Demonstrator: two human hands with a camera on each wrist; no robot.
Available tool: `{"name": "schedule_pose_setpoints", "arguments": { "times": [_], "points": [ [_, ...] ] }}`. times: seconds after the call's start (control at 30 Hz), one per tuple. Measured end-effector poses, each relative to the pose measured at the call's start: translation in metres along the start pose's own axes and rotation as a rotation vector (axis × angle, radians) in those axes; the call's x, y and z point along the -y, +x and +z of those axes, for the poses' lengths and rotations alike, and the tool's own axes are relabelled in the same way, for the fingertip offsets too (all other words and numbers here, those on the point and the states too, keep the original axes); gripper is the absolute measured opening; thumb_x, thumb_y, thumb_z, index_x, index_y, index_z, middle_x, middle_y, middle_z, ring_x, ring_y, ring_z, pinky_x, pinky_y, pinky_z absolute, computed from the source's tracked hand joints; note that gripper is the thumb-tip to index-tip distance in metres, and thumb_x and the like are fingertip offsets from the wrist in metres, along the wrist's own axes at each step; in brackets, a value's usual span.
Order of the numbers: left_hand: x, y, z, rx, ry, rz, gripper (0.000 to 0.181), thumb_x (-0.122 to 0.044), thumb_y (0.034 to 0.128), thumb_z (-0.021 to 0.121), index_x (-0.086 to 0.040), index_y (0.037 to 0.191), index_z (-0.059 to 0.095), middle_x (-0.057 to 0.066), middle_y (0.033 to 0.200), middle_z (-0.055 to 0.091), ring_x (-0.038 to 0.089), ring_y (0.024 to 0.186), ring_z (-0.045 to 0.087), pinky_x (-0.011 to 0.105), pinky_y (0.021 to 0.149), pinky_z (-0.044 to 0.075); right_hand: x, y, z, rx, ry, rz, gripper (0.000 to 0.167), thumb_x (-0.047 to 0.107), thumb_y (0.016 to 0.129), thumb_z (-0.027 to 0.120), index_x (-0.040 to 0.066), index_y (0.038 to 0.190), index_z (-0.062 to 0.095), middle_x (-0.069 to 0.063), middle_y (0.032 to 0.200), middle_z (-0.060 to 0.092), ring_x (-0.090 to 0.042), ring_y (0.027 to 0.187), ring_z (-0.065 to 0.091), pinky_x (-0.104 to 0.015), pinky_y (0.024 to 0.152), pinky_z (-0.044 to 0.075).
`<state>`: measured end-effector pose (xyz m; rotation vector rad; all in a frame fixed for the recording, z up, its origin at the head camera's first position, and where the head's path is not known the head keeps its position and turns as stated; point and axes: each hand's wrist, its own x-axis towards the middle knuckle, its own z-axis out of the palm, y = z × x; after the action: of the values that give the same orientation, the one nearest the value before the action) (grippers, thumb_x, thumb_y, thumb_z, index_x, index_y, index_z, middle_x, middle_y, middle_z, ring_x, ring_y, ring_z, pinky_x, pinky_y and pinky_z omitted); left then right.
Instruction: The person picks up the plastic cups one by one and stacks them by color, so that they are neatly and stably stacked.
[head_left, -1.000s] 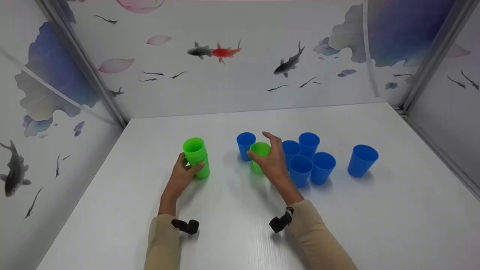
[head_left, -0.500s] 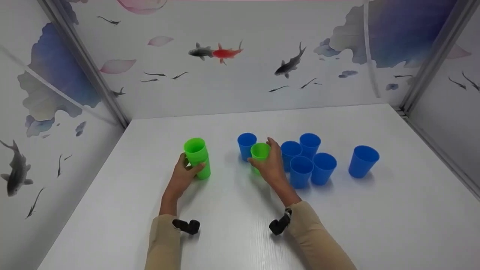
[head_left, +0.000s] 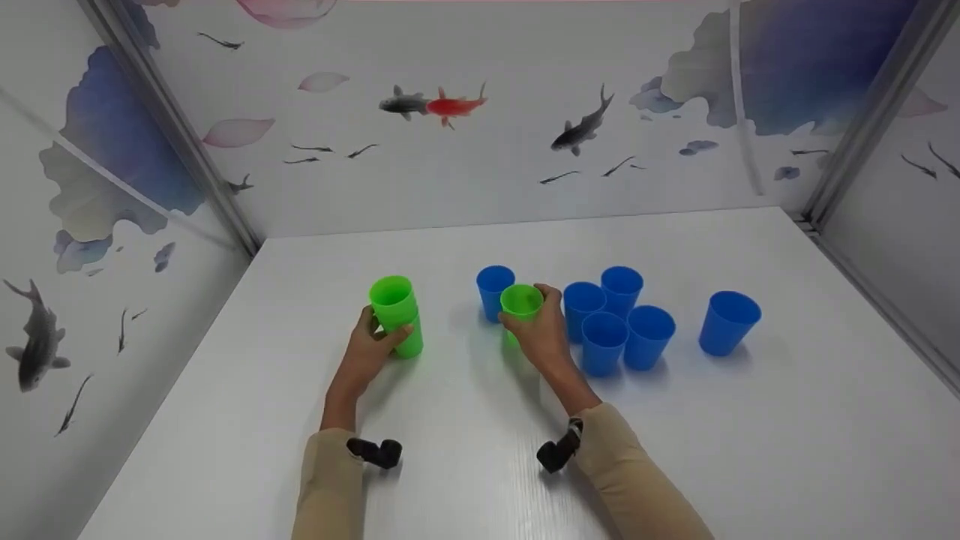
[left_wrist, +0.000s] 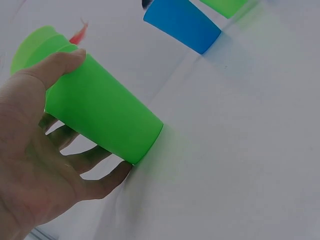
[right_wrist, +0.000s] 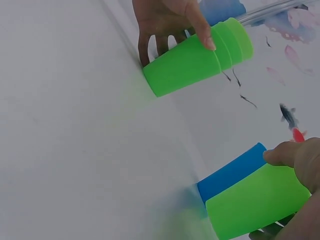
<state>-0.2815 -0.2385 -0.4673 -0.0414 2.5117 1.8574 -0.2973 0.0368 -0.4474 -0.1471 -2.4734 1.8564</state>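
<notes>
A back wall [head_left: 487, 199] is standing behind everything, showing printed dark fish, a red fish [head_left: 456, 107] and a blue-purple blotch [head_left: 817, 67]. In front of it, a white worktop [head_left: 450, 450] is carrying all the cups. Two beige sleeves [head_left: 330, 480] are reaching in from the near edge of the head view.

The left hand [head_left: 365, 351] is holding a green stack [head_left: 406, 330] of nested cups; the stack is standing upright on the left part of the worktop. This grip is wrapping the side of the stack, thumb pressing near the lower rims and fingers curving round the other side. The right hand [head_left: 543, 335] is holding a single green cup [head_left: 522, 301] — its grip is narrowing to the cup's width, thumb and fingers on opposite sides. Whether that cup's base is touching the worktop, one cannot tell.

One blue cup [head_left: 495, 289] is standing just behind the held green cup. Four more blue cups [head_left: 604, 346] are clustering close together to the right of the hand, and a lone blue cup [head_left: 729, 324] is standing farther right, apart from them. Smallest of all, a black device [head_left: 375, 452] is sitting at each wrist.
</notes>
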Motion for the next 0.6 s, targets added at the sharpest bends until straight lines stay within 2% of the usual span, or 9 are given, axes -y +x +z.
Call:
{"name": "schedule_pose_setpoints", "arguments": {
  "times": [0.23, 0.47, 0.6],
  "points": [
    [-0.002, 0.000, -0.001, 0.005, -0.001, 0.009, 0.082, -0.040, 0.0926, 0.071, -0.014, 0.155, 0.024, 0.015, 0.161, 0.031, 0.037, 0.153, 0.026, 0.055, 0.123, 0.028, 0.019, -0.007, -0.005, 0.016, 0.014, -0.034, 0.075, 0.018, 0.090, 0.075, 0.008, 0.148, 0.029, -0.015, 0.153, 0.041, -0.033, 0.145, 0.041, -0.047, 0.118, 0.039],
    [0.001, 0.002, 0.000, 0.007, -0.001, 0.007, 0.083, -0.041, 0.0918, 0.072, -0.014, 0.155, 0.024, 0.016, 0.161, 0.032, 0.040, 0.151, 0.030, 0.056, 0.122, 0.030, 0.035, -0.014, -0.006, 0.008, -0.031, -0.084, 0.074, 0.019, 0.088, 0.078, 0.008, 0.149, 0.036, -0.015, 0.149, 0.042, -0.031, 0.141, 0.043, -0.046, 0.118, 0.040],
    [0.002, 0.003, -0.002, -0.001, 0.002, 0.003, 0.082, -0.040, 0.0922, 0.072, -0.015, 0.155, 0.025, 0.017, 0.161, 0.032, 0.041, 0.149, 0.032, 0.056, 0.121, 0.031, 0.047, -0.017, -0.004, 0.022, -0.024, -0.140, 0.074, 0.020, 0.087, 0.079, 0.007, 0.148, 0.038, -0.016, 0.145, 0.043, -0.031, 0.139, 0.046, -0.047, 0.117, 0.041]
  ]
}}
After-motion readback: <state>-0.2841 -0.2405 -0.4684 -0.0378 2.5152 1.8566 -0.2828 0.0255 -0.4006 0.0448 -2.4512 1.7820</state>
